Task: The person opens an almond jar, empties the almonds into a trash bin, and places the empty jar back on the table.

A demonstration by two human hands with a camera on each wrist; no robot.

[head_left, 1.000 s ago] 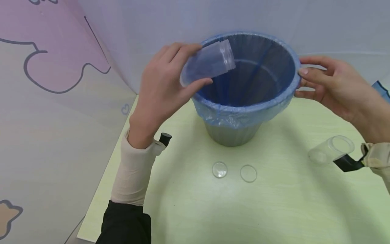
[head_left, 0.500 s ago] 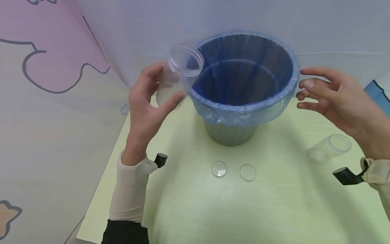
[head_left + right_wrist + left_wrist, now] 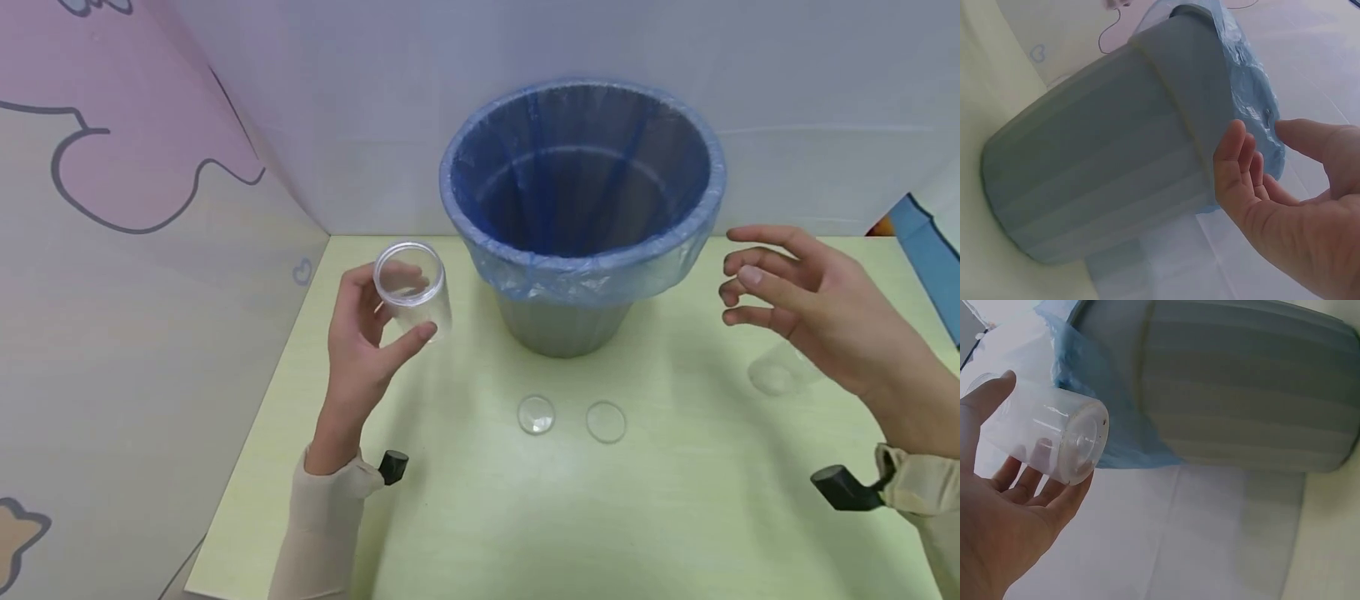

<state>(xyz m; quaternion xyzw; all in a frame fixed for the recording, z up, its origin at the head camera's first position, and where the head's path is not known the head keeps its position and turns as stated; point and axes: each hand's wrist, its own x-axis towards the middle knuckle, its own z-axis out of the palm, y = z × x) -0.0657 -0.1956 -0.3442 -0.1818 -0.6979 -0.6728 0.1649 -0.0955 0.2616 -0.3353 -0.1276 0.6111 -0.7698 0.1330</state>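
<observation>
My left hand (image 3: 367, 333) grips a clear plastic jar (image 3: 420, 300) by its side, left of the bin, with the lidless mouth facing up toward the head camera. In the left wrist view the jar's round base (image 3: 1085, 440) shows beyond the fingertips. To the right of the bin, my right hand (image 3: 832, 317) hovers with loosely bent fingers and nothing between them. A grey bin (image 3: 566, 325) lined with a blue plastic bag (image 3: 585, 279) stands between the hands. Behind my right hand a second clear jar (image 3: 776, 373) lies on its side, partly hidden.
Two clear round pieces, a disc (image 3: 536, 415) and a thin ring-like one (image 3: 606, 422), lie on the pale green table (image 3: 480, 517) before the bin. A white sheet wall rises behind. Something blue (image 3: 930, 258) is at the far right edge.
My left hand has turned the jar from tilted over the bin to mouth-up and brought it down to the left. My right hand has let go of the bin's rim and lowered.
</observation>
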